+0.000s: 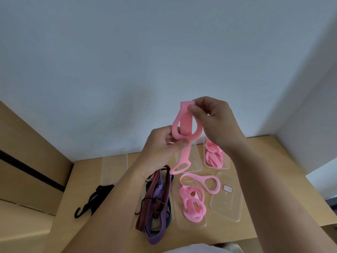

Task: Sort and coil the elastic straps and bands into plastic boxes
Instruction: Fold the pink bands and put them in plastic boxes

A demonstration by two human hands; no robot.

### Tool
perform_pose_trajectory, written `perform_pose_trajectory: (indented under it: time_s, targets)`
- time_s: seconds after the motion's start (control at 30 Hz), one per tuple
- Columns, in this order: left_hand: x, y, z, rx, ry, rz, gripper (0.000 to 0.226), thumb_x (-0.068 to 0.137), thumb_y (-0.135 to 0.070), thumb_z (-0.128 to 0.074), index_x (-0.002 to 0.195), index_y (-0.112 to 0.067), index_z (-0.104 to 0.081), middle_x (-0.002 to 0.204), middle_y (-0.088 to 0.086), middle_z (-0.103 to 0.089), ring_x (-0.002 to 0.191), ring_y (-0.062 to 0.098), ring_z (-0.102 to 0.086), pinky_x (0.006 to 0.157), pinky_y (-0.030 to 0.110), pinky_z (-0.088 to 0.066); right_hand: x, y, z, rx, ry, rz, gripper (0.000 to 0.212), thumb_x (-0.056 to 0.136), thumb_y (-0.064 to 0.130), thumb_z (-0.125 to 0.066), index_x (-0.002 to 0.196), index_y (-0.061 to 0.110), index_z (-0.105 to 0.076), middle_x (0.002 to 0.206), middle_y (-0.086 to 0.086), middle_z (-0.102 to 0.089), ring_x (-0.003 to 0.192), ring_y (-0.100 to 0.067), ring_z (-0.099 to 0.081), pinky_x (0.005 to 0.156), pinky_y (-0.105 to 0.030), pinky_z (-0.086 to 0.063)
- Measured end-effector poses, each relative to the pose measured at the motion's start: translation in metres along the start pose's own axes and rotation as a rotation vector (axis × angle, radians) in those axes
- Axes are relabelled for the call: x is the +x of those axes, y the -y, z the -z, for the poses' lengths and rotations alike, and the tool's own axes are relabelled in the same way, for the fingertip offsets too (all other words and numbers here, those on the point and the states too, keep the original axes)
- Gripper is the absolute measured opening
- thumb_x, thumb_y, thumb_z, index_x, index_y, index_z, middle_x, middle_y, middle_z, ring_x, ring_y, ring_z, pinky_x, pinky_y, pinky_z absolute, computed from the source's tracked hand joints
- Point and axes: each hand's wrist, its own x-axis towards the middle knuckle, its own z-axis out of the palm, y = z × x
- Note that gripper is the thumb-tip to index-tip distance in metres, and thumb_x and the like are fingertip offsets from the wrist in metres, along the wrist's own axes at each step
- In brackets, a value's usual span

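Flat pink strap (186, 121), folded into loops, oval hole at hanging end; long axis near vertical. Pinched at top by right hand (217, 123), lower by left hand (164, 145).

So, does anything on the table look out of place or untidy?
Yes. The loose pink strap lies uncoiled across the edge between the near clear tray and the clear box to its right, fully inside neither. The black hooked strap sprawls on the table at the left, mostly outside the left clear box.
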Motion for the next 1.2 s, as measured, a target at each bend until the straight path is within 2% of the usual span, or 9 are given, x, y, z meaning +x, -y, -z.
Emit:
perform_pose_trajectory:
  time_s: [0.13, 0.37, 0.5, 0.6, 0.73, 0.83, 0.93, 1.07, 1.2]
  targets:
    - [-0.003, 0.003, 0.001, -0.009, -0.029, 0.016, 0.02, 0.088, -0.017, -0.074, 0.102, -0.03, -0.078, 0.107, -0.004, -0.079, 0.103, 0.016, -0.074, 0.092, 0.036, -0.06, 0.002, 0.004, -0.001, -0.015, 0.015, 0.003, 0.015, 0.1, 0.016, -0.06, 0.091, 0.022, -0.071, 0.077, 0.015, -0.068, 0.069, 0.004, -0.056, 0.066, -0.012, -0.044]
    - [-0.001, 0.005, -0.004, -0.135, -0.122, 0.187, 0.018, 0.099, -0.022, -0.069, 0.107, -0.008, -0.076, 0.099, 0.01, -0.079, 0.097, 0.029, -0.076, 0.092, 0.054, -0.059, 0.001, 0.011, -0.004, -0.076, 0.03, 0.071, 0.013, 0.099, 0.018, -0.061, 0.093, 0.028, -0.068, 0.089, 0.017, -0.07, 0.085, 0.001, -0.061, 0.074, -0.023, -0.048]
    - [0.001, 0.0, -0.004, -0.176, -0.169, 0.246, 0.026, 0.098, -0.032, -0.068, 0.101, -0.008, -0.077, 0.097, 0.01, -0.079, 0.093, 0.029, -0.076, 0.082, 0.045, -0.063, -0.005, 0.013, -0.008, -0.105, 0.037, 0.132, 0.012, 0.099, 0.014, -0.061, 0.098, 0.025, -0.067, 0.099, 0.014, -0.069, 0.094, -0.005, -0.062, 0.072, -0.019, -0.046]
    - [0.003, -0.008, -0.005, -0.295, -0.202, 0.294, 0.029, 0.098, -0.031, -0.068, 0.101, -0.003, -0.074, 0.091, 0.01, -0.078, 0.081, 0.028, -0.076, 0.068, 0.036, -0.062, -0.014, 0.011, -0.013, -0.154, 0.017, 0.246, 0.013, 0.098, 0.008, -0.061, 0.098, 0.018, -0.07, 0.103, 0.004, -0.061, 0.097, -0.013, -0.062, 0.08, -0.032, -0.052]
    - [0.006, -0.017, -0.003, -0.459, -0.166, 0.358, 0.016, 0.091, -0.03, -0.075, 0.087, -0.016, -0.081, 0.087, 0.005, -0.076, 0.08, 0.024, -0.068, 0.07, 0.037, -0.06, -0.026, 0.005, -0.019, -0.255, -0.018, 0.376, 0.016, 0.096, 0.003, -0.062, 0.104, 0.012, -0.074, 0.097, -0.002, -0.051, 0.093, -0.023, -0.056, 0.082, -0.033, -0.051]
    - [0.008, -0.021, 0.0, -0.595, -0.132, 0.377, 0.016, 0.089, -0.012, -0.072, 0.099, -0.021, -0.081, 0.092, 0.005, -0.072, 0.085, 0.023, -0.066, 0.085, 0.049, -0.059, -0.034, -0.003, -0.019, -0.376, 0.026, 0.431, 0.018, 0.094, 0.0, -0.064, 0.107, 0.008, -0.073, 0.094, 0.002, -0.049, 0.089, -0.021, -0.052, 0.077, -0.017, -0.04]
    - [0.01, -0.024, 0.005, -0.623, -0.137, 0.39, 0.026, 0.088, 0.002, -0.062, 0.108, -0.01, -0.074, 0.089, 0.007, -0.071, 0.08, 0.022, -0.069, 0.085, 0.05, -0.06, -0.04, -0.012, -0.019, -0.458, 0.058, 0.445, 0.018, 0.094, 0.002, -0.064, 0.107, 0.007, -0.073, 0.092, -0.004, -0.054, 0.087, -0.027, -0.053, 0.073, -0.027, -0.04]
    - [0.009, -0.03, 0.015, -0.644, -0.092, 0.42, 0.022, 0.091, -0.004, -0.059, 0.11, -0.005, -0.071, 0.093, 0.009, -0.067, 0.075, 0.021, -0.068, 0.074, 0.043, -0.062, -0.048, -0.021, -0.019, -0.526, 0.069, 0.451, 0.019, 0.094, 0.006, -0.06, 0.105, 0.01, -0.075, 0.093, -0.006, -0.057, 0.086, -0.026, -0.053, 0.069, -0.029, -0.04]
    - [0.007, -0.033, 0.021, -0.657, -0.052, 0.451, 0.033, 0.095, -0.018, -0.058, 0.118, 0.002, -0.071, 0.112, 0.019, -0.065, 0.083, 0.029, -0.065, 0.079, 0.047, -0.062, -0.051, -0.025, -0.02, -0.567, 0.049, 0.45, 0.018, 0.093, 0.009, -0.062, 0.103, 0.012, -0.076, 0.094, -0.009, -0.06, 0.086, -0.029, -0.056, 0.068, -0.03, -0.042]
